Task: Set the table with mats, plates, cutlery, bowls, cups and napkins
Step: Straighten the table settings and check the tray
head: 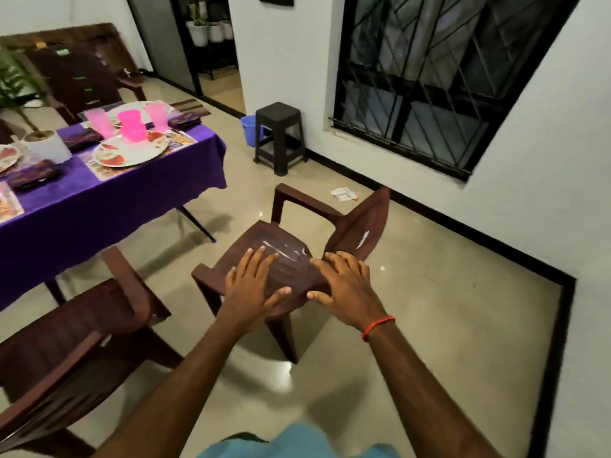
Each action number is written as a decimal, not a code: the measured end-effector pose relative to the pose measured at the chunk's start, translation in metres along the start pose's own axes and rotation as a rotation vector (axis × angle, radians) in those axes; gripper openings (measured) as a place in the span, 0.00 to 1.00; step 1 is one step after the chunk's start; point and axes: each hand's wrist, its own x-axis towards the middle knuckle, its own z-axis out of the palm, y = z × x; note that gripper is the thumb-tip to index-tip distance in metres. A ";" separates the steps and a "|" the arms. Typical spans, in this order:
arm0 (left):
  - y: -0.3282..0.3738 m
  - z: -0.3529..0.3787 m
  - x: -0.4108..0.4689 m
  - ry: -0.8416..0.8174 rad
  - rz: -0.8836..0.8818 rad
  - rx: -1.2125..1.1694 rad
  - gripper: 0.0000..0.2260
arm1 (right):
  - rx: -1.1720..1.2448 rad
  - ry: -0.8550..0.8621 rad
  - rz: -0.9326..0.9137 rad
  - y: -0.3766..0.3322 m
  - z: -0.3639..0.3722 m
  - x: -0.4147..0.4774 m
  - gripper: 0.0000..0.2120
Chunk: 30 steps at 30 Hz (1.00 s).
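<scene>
My left hand (pixel 253 285) and my right hand (pixel 344 289) are stretched out with spread fingers over the seat of a brown plastic chair (pixel 264 249); neither holds anything. At the upper left stands the table under a purple cloth (pixel 109 190). On it lie a patterned mat (pixel 172 145) with a floral plate (pixel 132 153), pink cups (pixel 132 125), and dark folded napkins (pixel 33 175). A second plate (pixel 8 157) shows at the left edge.
A second brown chair (pixel 76 328) stands at the lower left beside the table, a third (pixel 82 77) behind it. A dark stool (pixel 279 137) and blue bucket (pixel 248 125) sit by the wall. A white potted plant (pixel 46 145) stands on the table. Paper scraps (pixel 344 194) lie on the floor.
</scene>
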 end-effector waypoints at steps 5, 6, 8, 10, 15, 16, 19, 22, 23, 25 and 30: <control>0.047 0.017 0.044 0.005 0.095 0.015 0.37 | 0.027 0.027 0.069 0.053 -0.024 -0.001 0.31; 0.056 0.019 0.053 0.001 0.109 0.013 0.37 | 0.038 0.029 0.085 0.062 -0.026 0.000 0.31; 0.075 0.027 0.077 -0.005 0.133 0.001 0.40 | 0.032 0.016 0.104 0.084 -0.033 0.005 0.30; 0.091 0.036 0.104 -0.008 0.160 -0.005 0.40 | -0.003 -0.004 0.096 0.108 -0.038 0.014 0.30; 0.136 0.069 0.184 -0.042 0.208 -0.022 0.37 | -0.092 -0.023 0.109 0.182 -0.057 0.044 0.31; 0.146 0.074 0.199 -0.053 0.212 -0.017 0.39 | -0.089 -0.031 0.127 0.195 -0.060 0.049 0.31; 0.175 0.089 0.242 -0.077 0.235 -0.012 0.41 | -0.084 -0.057 0.168 0.236 -0.072 0.067 0.32; 0.201 0.102 0.287 -0.090 0.262 -0.032 0.39 | -0.094 -0.057 0.199 0.277 -0.086 0.090 0.35; 0.207 0.105 0.299 -0.094 0.274 -0.036 0.38 | -0.091 -0.054 0.212 0.289 -0.088 0.098 0.36; 0.218 0.112 0.321 -0.104 0.284 -0.040 0.38 | -0.078 -0.056 0.233 0.310 -0.091 0.113 0.38; 0.233 0.127 0.361 -0.115 0.289 -0.012 0.37 | -0.029 -0.069 0.240 0.349 -0.090 0.147 0.40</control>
